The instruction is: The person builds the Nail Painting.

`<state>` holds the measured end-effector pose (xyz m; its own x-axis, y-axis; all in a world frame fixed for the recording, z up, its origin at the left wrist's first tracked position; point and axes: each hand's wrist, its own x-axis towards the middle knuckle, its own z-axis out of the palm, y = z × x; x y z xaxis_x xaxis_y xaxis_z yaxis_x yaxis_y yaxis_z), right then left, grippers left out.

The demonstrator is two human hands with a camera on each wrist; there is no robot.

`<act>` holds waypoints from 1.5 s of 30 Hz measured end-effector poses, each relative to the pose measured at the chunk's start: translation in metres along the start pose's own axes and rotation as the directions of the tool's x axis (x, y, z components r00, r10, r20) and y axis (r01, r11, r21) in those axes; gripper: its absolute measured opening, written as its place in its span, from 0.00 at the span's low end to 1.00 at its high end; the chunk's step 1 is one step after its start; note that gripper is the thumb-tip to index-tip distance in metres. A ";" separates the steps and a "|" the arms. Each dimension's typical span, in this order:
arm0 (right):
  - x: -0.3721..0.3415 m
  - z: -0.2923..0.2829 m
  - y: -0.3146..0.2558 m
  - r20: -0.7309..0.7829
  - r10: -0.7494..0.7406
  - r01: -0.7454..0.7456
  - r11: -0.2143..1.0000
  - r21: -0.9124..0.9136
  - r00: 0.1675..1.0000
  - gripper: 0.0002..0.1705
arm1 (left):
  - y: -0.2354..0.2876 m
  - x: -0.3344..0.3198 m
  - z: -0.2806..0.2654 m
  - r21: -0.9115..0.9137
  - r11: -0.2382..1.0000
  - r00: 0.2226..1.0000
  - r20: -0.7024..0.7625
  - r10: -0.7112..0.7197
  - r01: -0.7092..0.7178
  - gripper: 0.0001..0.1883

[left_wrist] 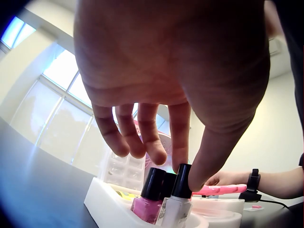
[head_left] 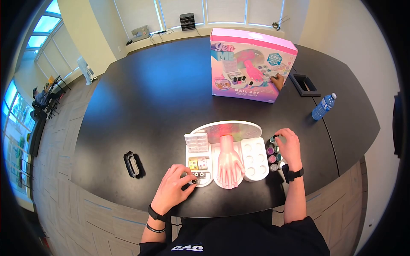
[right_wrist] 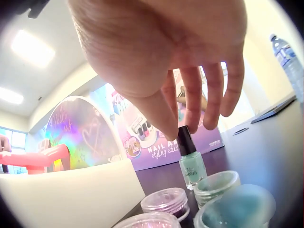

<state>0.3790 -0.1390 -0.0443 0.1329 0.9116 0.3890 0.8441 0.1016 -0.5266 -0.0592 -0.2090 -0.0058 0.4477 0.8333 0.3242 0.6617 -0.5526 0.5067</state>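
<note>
My left hand (head_left: 173, 187) is at the front left of the white nail-art station (head_left: 250, 168). Its thumb and forefinger pinch the black cap of a whitish nail polish bottle (left_wrist: 174, 213), beside a pink nail polish bottle (left_wrist: 146, 208) in the tray. On the station's right side, my right hand (head_left: 290, 147) pinches the black cap of a mint nail polish bottle (right_wrist: 192, 168) behind several small glitter jars (right_wrist: 166, 200). Between both hands lies a pink model hand (head_left: 229, 160), fingers toward me, before a shiny curved backboard (right_wrist: 85, 135).
A nail-art box (head_left: 252, 66) stands at the back of the black table (head_left: 141, 98). To the right are a water bottle (head_left: 324, 106) and a black frame-like holder (head_left: 304, 85). A black strap-like loop (head_left: 131, 164) lies at left. Another person (head_left: 41, 96) sits far off.
</note>
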 end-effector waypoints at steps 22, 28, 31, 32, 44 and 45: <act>-0.012 -0.032 -0.086 -0.136 -0.203 0.215 0.973 0.081 0.970 0.10 | 0.000 0.001 0.002 0.000 1.000 1.000 0.007 -0.019 0.019 0.12; -0.022 -0.030 -0.113 -0.135 -0.299 0.316 0.940 0.128 0.945 0.10 | 0.004 0.002 0.000 -0.001 1.000 1.000 -0.014 0.002 -0.002 0.12; -0.025 -0.026 -0.125 -0.135 -0.331 0.349 0.926 0.146 0.934 0.10 | 0.010 0.005 -0.002 -0.008 1.000 0.999 -0.048 0.004 -0.004 0.13; -0.026 -0.024 -0.128 -0.129 -0.354 0.372 0.914 0.163 0.926 0.10 | 0.012 0.007 -0.003 -0.013 1.000 0.998 -0.062 0.019 -0.019 0.13; -0.044 -0.003 -0.166 -0.072 -0.491 0.486 0.812 0.324 0.868 0.12 | 0.034 0.035 0.007 -0.102 0.983 0.976 -0.176 0.131 -0.151 0.18; -0.045 -0.003 -0.170 -0.062 -0.502 0.490 0.800 0.347 0.863 0.12 | 0.035 0.036 0.008 -0.118 0.980 0.976 -0.166 0.139 -0.160 0.19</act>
<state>0.2312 -0.1984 0.0299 -0.2769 0.7108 0.6466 0.5600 0.6662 -0.4925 -0.0150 -0.1984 0.0179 0.4295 0.7387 0.5194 0.5064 -0.6732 0.5388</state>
